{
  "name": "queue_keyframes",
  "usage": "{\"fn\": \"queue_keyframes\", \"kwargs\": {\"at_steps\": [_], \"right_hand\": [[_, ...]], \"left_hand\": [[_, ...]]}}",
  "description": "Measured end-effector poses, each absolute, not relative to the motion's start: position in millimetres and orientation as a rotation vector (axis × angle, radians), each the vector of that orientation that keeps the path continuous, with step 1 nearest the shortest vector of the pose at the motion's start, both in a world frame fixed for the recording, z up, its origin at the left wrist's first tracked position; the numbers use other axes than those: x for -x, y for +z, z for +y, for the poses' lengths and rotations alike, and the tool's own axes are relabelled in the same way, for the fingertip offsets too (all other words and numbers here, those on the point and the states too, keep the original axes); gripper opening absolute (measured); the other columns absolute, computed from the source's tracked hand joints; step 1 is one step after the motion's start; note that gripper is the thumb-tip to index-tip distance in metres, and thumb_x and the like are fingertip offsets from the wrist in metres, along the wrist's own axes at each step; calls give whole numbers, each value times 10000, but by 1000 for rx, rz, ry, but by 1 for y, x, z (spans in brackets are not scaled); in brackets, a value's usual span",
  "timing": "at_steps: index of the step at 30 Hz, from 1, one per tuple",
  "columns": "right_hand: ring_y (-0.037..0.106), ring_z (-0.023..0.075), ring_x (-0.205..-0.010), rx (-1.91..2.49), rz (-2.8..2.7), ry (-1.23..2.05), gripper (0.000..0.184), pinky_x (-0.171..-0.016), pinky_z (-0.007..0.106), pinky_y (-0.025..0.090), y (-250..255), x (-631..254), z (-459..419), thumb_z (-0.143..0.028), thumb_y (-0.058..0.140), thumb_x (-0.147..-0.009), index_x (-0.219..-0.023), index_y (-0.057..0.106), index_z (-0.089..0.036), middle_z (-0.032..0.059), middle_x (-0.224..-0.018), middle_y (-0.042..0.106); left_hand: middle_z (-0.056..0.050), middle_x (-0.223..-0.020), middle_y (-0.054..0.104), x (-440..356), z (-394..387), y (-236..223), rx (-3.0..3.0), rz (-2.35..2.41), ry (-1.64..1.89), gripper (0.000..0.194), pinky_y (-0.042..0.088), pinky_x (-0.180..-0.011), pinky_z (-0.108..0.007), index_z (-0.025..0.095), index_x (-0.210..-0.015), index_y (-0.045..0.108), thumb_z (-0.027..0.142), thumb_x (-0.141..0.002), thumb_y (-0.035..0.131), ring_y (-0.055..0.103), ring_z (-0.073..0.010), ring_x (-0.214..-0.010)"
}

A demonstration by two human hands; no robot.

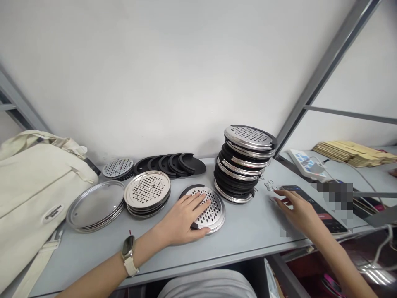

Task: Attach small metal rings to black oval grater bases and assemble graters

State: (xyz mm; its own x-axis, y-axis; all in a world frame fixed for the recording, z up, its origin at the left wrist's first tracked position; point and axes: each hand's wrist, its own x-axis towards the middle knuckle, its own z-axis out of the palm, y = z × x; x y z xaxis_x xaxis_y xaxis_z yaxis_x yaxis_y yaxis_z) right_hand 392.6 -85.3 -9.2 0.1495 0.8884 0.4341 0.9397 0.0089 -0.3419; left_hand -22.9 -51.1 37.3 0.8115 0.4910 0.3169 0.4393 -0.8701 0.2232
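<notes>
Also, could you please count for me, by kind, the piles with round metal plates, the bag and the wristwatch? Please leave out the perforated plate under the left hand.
Low piles topped by a perforated plate: 2
Low pile of plain plates: 1
Tall pile of metal and black pieces: 1
Cream bag: 1
Wristwatch: 1
Total: 6

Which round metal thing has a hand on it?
The perforated disc beside the tall stack, under the left hand; no hand touches the others.

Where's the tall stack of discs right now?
In the head view, the tall stack stands on the table right of centre, between the left hand and the phone.
</notes>
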Motion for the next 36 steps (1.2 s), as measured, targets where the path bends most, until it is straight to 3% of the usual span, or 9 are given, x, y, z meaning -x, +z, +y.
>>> {"fn": "queue_keyframes", "kwargs": {"at_steps": [4, 8, 12, 19, 25, 29, 32, 36], "right_hand": [[609, 257, -761, 1887, -1735, -202, 388, -741, 394, 490, -17, -384, -75, -457, 430, -850, -957, 619, -135, 147, -891, 633], [582, 251, -682, 1936, -1680, -198, 308, -700, 392, 476, -20, -380, -71, -455, 460, -804, -776, 591, -178, 86, -693, 579], [607, 261, -675, 1990, -1583, -27, 290, -650, 382, 471, -22, -386, -71, -474, 498, -750, -745, 570, -193, 86, -682, 616], [627, 265, -621, 2139, -1429, 131, 330, -587, 374, 466, -19, -392, -75, -535, 582, -661, -684, 562, -206, 85, -656, 658], [609, 221, -579, 2046, -1568, 145, 231, -570, 323, 442, -8, -399, -62, -445, 575, -685, -704, 566, -214, 45, -639, 653], [593, 220, -580, 2045, -1583, -67, 272, -594, 318, 427, 2, -396, -33, -336, 489, -769, -897, 657, -164, 56, -620, 626], [604, 260, -686, 2082, -1557, -383, 329, -669, 354, 435, 2, -389, -19, -287, 426, -822, -825, 700, -105, 146, -727, 638], [615, 300, -784, 2134, -1590, -540, 389, -705, 384, 422, -4, -386, -21, -288, 398, -883, -875, 724, -77, 190, -806, 656]], "left_hand": [[-172, -1424, 447, 21, -57, 34, -2922, 796, 591, 642, 361, -1064, -475, 153, -1413, 392, 462, -868, 532, 422, -314, -1307], [-209, -1386, 478, 22, -58, 29, -2976, 864, 580, 580, 396, -1022, -494, 98, -1382, 426, 447, -919, 450, 441, -340, -1288], [-219, -1351, 506, 23, -56, 28, -2995, 905, 623, 540, 413, -995, -509, 81, -1348, 464, 424, -934, 415, 474, -352, -1248], [-179, -1239, 580, 23, -57, 38, -3075, 670, 792, 355, 425, -992, -451, 101, -1195, 553, 278, -937, 386, 501, -293, -1194], [-157, -1126, 619, 11, -63, 40, -3221, 398, 811, 256, 450, -913, -391, 108, -1017, 584, 246, -919, 393, 554, -251, -1056], [-146, -1078, 630, -4, -60, 35, -3309, 235, 791, 226, 460, -863, -368, 118, -941, 591, 260, -912, 419, 580, -227, -977], [-128, -1016, 646, -10, -62, 29, -3317, 129, 912, 207, 468, -828, -341, 117, -893, 608, 253, -888, 451, 588, -213, -930], [-112, -988, 659, -8, -67, 23, -3301, -57, 1080, 186, 481, -823, -314, 130, -823, 624, 220, -854, 464, 593, -192, -900]]}}
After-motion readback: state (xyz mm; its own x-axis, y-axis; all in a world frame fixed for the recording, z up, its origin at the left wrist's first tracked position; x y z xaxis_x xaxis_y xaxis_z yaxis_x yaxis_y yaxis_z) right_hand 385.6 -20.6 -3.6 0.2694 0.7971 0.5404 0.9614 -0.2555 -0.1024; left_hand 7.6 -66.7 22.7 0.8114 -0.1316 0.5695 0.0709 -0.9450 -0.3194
